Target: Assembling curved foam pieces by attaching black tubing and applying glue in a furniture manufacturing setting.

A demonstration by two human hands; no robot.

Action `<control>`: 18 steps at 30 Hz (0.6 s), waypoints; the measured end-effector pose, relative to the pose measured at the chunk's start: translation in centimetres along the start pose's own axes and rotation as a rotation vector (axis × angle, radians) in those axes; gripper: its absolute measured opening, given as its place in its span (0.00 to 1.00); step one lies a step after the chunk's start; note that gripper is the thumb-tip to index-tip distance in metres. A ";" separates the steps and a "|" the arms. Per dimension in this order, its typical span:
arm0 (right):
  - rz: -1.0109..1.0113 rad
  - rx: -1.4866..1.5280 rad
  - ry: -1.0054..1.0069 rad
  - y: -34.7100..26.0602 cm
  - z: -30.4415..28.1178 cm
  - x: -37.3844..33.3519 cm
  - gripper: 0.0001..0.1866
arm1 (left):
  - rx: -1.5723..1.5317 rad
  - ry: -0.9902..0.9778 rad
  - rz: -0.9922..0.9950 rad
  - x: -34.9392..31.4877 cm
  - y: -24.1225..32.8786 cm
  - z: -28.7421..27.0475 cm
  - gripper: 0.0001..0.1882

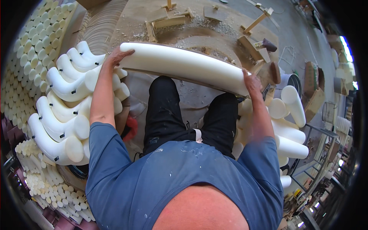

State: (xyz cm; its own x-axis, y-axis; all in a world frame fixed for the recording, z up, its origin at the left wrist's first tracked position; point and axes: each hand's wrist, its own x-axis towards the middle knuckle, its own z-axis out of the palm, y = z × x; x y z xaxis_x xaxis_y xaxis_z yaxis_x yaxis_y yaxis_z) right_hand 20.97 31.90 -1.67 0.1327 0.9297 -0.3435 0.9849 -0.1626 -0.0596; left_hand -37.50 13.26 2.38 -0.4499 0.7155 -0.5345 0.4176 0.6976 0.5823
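A long, smooth white piece with a rounded face [184, 59], which looks like foam, spans across in front of my knees. A thin brown edge shows along its far and near sides; I cannot tell whether it belongs to the piece or to a board under it. My left hand [118, 58] grips its left end, thumb over the white surface. At the other end, my right hand [252, 83] is closed round the right end, its fingers partly hidden.
Curved white elbow pieces with small black plugs [63, 84] are stacked on the left. White cylinders [287, 134] lie piled at the right. Beyond, a dusty brown worktable [134, 19] carries wooden blocks [170, 22] and white crumbs. Many white rods [34, 46] fill the far left.
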 end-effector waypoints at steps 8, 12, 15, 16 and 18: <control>-0.756 0.133 0.657 -2.2 3.1 -2.1 0.17 | -0.200 0.255 0.187 2.5 -4.1 3.4 0.40; -0.716 0.100 0.636 -2.0 2.8 -0.9 0.15 | -0.209 0.226 0.167 3.7 -3.4 3.0 0.42; -0.659 0.091 0.652 -0.9 4.0 -1.1 0.14 | -0.116 0.162 0.174 3.6 -2.3 3.2 0.42; -0.692 0.098 0.712 -1.1 4.2 -1.4 0.14 | -0.088 0.127 0.218 3.4 -3.0 2.9 0.40; -0.627 0.202 0.656 -1.5 4.2 -1.1 0.16 | -0.087 0.163 0.192 4.3 -3.5 3.1 0.38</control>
State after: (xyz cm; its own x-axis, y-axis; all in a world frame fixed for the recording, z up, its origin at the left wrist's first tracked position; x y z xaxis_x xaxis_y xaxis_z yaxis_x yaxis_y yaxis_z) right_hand 18.85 29.75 -5.19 -0.3202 0.8582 0.4012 0.8682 0.4353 -0.2381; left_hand -38.48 14.03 -3.90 -0.4934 0.8136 -0.3077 0.4410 0.5389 0.7177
